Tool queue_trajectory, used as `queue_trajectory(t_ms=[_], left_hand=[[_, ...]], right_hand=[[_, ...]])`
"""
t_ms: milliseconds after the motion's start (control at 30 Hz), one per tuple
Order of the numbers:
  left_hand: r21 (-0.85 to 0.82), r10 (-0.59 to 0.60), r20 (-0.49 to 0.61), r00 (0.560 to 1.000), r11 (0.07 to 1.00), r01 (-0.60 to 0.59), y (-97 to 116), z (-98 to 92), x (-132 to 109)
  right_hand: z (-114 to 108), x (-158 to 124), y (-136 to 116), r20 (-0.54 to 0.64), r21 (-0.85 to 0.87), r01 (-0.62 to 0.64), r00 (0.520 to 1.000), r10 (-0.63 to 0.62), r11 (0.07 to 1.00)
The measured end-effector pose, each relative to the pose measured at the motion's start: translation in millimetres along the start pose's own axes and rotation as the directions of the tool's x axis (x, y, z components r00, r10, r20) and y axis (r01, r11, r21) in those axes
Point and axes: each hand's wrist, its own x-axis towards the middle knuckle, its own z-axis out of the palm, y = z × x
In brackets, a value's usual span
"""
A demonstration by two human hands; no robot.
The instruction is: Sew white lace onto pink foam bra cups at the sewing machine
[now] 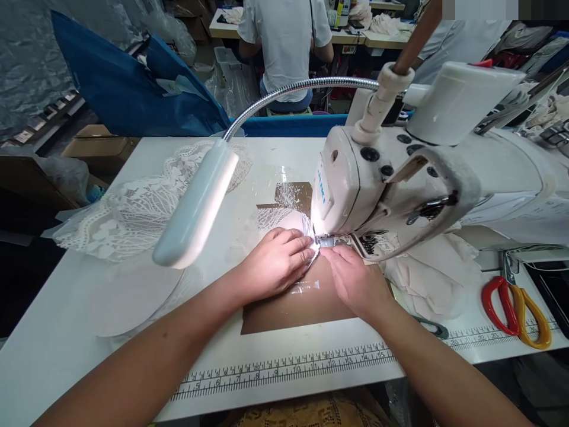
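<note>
Bare forearms [195, 323]; bare hands [276, 262]; mustard-tan lap cloth [311, 413] with dark markings.

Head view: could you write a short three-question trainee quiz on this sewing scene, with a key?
1. Which hand is nearer the red-and-yellow-handled scissors?
2. True or false: a white ruler strip with black markings runs along the near edge of the white table.
3. The left hand touches: A) the scissors; B) white lacy fabric; C) the grey gooseneck lamp.
Key: 1. The right hand; 2. True; 3. B.
</note>
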Motion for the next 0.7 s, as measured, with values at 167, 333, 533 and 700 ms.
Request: queue_trajectory(t_ms=[167, 333, 533, 700], left_hand=[[-0.021, 0.053, -0.004, 0.999, 0.998, -0.053, 2.8, -3.9, 2.4], [-0.037, 0.102, -0.002, 0.995, 0.994, -0.102, 2.6, -1.8, 2.0], [-0.012, 0.116, -0.007, 0.993, 0.993, -0.116, 0.4, 1.9, -0.4], [-0.015, 0.067, 0.005, 0.998, 0.998, -0.067, -0.2, 2.5, -0.8]], right_hand=[[-3.0, 3.2, -3.3, 0.021, 0.029, 0.015, 1.0, -0.015, 0.999], [-4.0, 3.6, -1.8, 0.069, 0.028, 0.095, 0.993, -0.097, 0.995], [-4.8, -1.4, -0.2, 0.016, -0.032, 0.188, 0.982, -0.187, 0.982], [-4.5, 1.6, -3.9, 0.022, -0.109, 0.153, 0.988, -0.152, 0.982]])
